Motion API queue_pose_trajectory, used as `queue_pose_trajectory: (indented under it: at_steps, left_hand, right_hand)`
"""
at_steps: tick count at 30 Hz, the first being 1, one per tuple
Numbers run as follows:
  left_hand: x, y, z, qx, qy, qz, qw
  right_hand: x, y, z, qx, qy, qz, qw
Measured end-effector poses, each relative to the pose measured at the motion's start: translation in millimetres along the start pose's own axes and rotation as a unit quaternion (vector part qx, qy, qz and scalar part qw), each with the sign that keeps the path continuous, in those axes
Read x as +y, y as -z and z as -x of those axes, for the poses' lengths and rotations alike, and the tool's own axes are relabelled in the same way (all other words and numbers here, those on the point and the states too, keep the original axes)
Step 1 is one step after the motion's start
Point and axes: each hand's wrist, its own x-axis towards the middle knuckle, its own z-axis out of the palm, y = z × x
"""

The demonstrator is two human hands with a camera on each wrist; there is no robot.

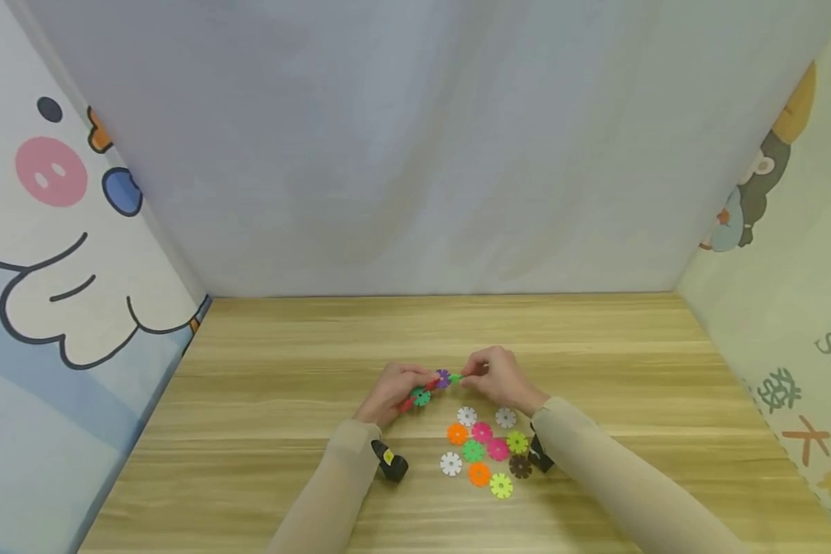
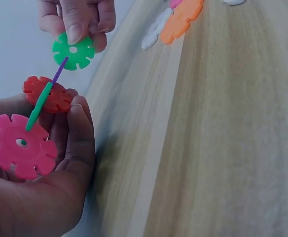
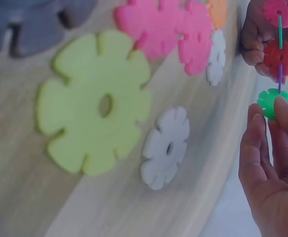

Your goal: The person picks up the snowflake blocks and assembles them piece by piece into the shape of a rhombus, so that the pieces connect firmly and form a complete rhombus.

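Note:
A short chain of slotted plastic flower discs is stretched between the two hands, above the table. It runs from a pink disc (image 2: 38, 153) through a teal disc (image 1: 421, 397), a red disc (image 2: 33, 89) and a purple disc (image 1: 443, 378) to a bright green disc (image 3: 268, 101). My left hand (image 1: 391, 391) grips the chain, its fingertips at the red disc and the pink disc over its palm. At the other end my right hand (image 1: 502, 379) pinches the bright green disc between thumb and fingers. The teal and purple discs appear edge-on in both wrist views.
Loose discs lie on the wooden table (image 1: 263, 431) between the forearms, among them an orange disc (image 1: 479, 474), a white disc (image 1: 451, 464), a yellow-green disc (image 3: 75, 108) and a dark brown disc (image 1: 520, 466). A pale curtain (image 1: 415, 154) hangs behind the table.

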Motion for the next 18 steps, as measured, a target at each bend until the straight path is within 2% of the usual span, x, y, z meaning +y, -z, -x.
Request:
queue_pose_trajectory:
  at_steps: [12, 18]
  left_hand:
    - [0.8, -1.1, 3.0, 0.013, -0.005, -0.017, 0.9998]
    - [-0.4, -0.7, 1.7, 0.009, -0.009, -0.008, 0.9999]
  right_hand:
    - [0.5, -3.5, -2.1, -0.002, 0.009, 0.024, 0.9997]
    - [-2.0, -2.7, -2.2, -0.002, 0.004, 0.017, 0.9999]
